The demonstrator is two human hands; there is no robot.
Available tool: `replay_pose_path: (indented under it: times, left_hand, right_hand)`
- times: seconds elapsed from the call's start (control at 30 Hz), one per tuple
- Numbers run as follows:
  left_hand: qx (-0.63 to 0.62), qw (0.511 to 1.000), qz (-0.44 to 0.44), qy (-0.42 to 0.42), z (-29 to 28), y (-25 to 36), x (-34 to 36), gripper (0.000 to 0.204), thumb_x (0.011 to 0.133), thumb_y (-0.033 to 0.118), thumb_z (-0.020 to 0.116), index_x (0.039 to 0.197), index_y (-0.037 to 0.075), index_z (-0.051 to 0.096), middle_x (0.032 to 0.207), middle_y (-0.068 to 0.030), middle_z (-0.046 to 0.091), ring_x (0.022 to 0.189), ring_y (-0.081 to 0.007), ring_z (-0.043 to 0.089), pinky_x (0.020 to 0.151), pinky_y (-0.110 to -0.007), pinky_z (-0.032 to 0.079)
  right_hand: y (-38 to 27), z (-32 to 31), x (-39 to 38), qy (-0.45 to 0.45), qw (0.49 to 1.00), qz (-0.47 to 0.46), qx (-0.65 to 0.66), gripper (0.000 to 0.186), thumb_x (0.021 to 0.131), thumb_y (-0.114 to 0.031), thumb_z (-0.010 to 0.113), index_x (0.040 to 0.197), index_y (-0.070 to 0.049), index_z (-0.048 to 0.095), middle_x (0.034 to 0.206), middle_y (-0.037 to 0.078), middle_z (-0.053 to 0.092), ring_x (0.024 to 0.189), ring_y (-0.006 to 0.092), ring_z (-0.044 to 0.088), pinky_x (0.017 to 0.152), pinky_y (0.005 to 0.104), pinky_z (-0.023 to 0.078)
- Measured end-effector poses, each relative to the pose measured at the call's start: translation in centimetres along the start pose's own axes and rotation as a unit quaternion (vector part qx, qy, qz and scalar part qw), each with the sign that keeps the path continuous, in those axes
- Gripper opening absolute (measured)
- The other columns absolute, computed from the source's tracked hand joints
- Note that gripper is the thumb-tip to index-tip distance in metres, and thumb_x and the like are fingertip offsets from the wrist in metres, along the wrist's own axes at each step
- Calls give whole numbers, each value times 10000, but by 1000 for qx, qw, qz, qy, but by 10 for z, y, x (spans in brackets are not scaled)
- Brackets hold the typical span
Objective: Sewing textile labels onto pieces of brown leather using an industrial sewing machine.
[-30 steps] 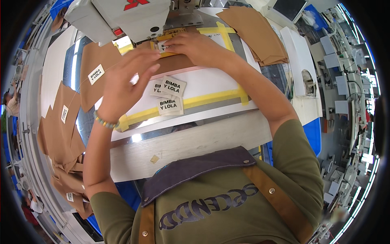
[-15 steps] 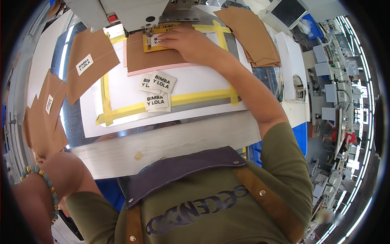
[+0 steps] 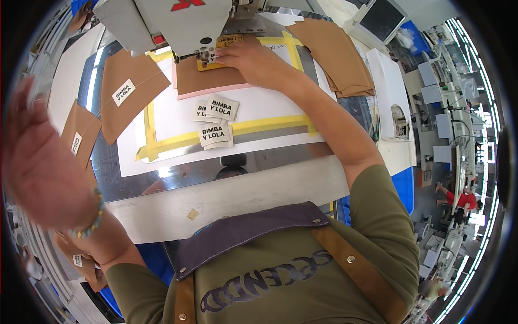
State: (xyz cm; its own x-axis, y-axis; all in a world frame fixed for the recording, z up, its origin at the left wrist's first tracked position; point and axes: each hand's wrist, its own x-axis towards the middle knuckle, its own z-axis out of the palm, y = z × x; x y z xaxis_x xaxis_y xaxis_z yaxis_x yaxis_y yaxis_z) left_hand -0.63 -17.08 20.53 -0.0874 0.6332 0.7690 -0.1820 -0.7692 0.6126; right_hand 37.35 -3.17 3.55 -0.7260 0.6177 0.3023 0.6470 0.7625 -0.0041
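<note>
My right hand [image 3: 243, 59] lies with fingers extended on a small white label [image 3: 211, 55] in a yellow template [image 3: 211, 66], at the presser foot of a white sewing machine [image 3: 148, 21]. Under the template is a brown panel [image 3: 208, 81] with pink edging. Below it, several loose labels [image 3: 221, 107] overlap on the taped white board [image 3: 178, 113]. My left hand [image 3: 46, 156] is raised at the far left, palm partly visible, fingers loosely extended and slightly blurred, beside brown pieces bearing labels [image 3: 124, 73], which are joined by a thread.
Brown pieces [image 3: 329, 51] are stacked at the back right, beside a white box [image 3: 388, 92] and a screen [image 3: 380, 20]. A blue bin [image 3: 402, 191] sits under the worktop's right side; more brown pieces [image 3: 81, 248] hang at lower left. A co-worker in red [image 3: 461, 200] appears far right.
My left hand has left the area by the machine, swung down to the lower left edge, then risen at the far left. My right hand has stayed on the template.
</note>
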Motion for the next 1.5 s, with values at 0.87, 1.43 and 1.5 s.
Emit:
replay_pose_path:
  times: [0.87, 1.43, 1.5]
  left_hand:
    - [430, 780, -110, -442, 54, -181, -71, 534, 1015, 113, 708, 1538, 74, 603, 1697, -98, 491, 1610, -419, 333, 1319, -524, 308]
    - [416, 792, -61, -443, 65, -211, -62, 408, 999, 126, 731, 1398, 40, 721, 1565, -40, 630, 1240, -325, 497, 1177, -424, 441]
    - [413, 792, -73, -444, 63, -207, -62, 410, 999, 127, 731, 1399, 41, 727, 1569, -31, 628, 1250, -316, 489, 1183, -417, 440]
  right_hand:
    - [80, -42, -114, 291, 876, 345, 172, 243, 1048, -165, 667, 1222, -66, 803, 1183, 107, 818, 1104, 280, 760, 980, 370, 582]
    - [88, -28, -109, 281, 882, 322, 198, 229, 1040, -146, 681, 1211, -70, 812, 1186, 97, 811, 1067, 249, 752, 952, 356, 582]
    - [85, -29, -107, 281, 883, 316, 204, 227, 1039, -143, 683, 1211, -73, 813, 1177, 95, 810, 1048, 243, 751, 935, 352, 584]
